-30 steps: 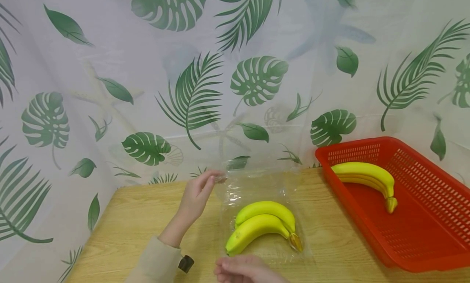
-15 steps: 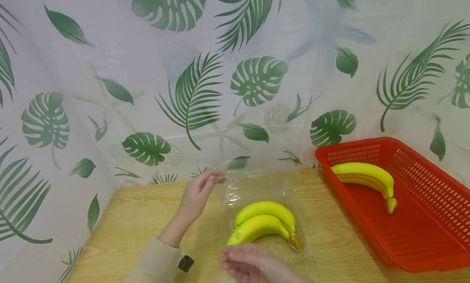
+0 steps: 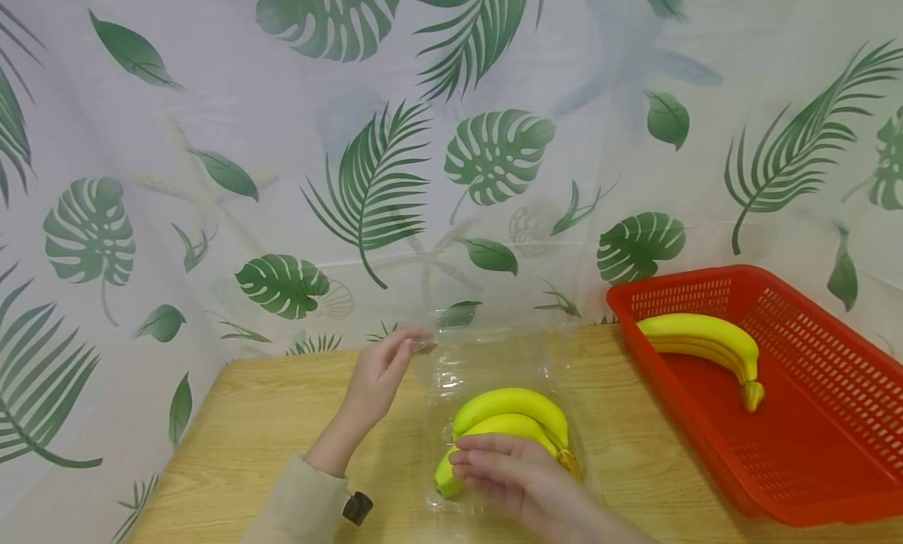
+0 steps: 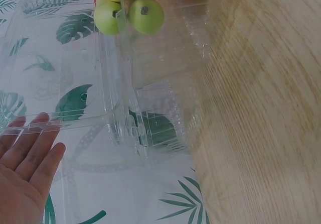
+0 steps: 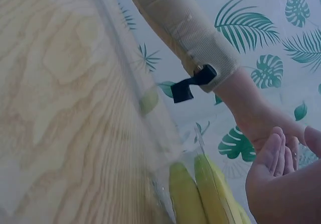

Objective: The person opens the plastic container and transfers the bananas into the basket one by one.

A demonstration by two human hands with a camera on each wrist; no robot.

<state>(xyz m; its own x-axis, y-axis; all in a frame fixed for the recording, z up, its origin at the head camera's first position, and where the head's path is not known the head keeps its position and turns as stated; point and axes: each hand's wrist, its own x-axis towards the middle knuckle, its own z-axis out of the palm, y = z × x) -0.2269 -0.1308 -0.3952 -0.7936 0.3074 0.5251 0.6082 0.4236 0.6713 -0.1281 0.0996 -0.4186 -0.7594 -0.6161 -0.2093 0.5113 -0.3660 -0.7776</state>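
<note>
A clear plastic clamshell container (image 3: 451, 383) lies on the table with its lid raised toward the back. Inside its base sits a bunch of yellow bananas (image 3: 511, 405), whose green-tipped ends (image 4: 146, 15) show in the left wrist view. My left hand (image 3: 374, 375) is at the lid's left edge, and its fingers (image 4: 37, 148) lie straight against the rim. Over the front of the bananas hovers my right hand (image 3: 522, 477), its fingers loosely extended with nothing held, hiding part of the fruit. The right wrist view shows this hand (image 5: 281, 184) before the left forearm.
A red plastic basket (image 3: 687, 426) stands to the right with another bunch of bananas (image 3: 705, 336) in it. A leaf-patterned sheet (image 3: 494, 277) rises behind the wooden table (image 3: 268, 403). A black clip (image 3: 357, 508) hangs at the left sleeve.
My right hand has moved up and to the right from the front of the container to over the bananas. The left hand, container and basket stay where they were.
</note>
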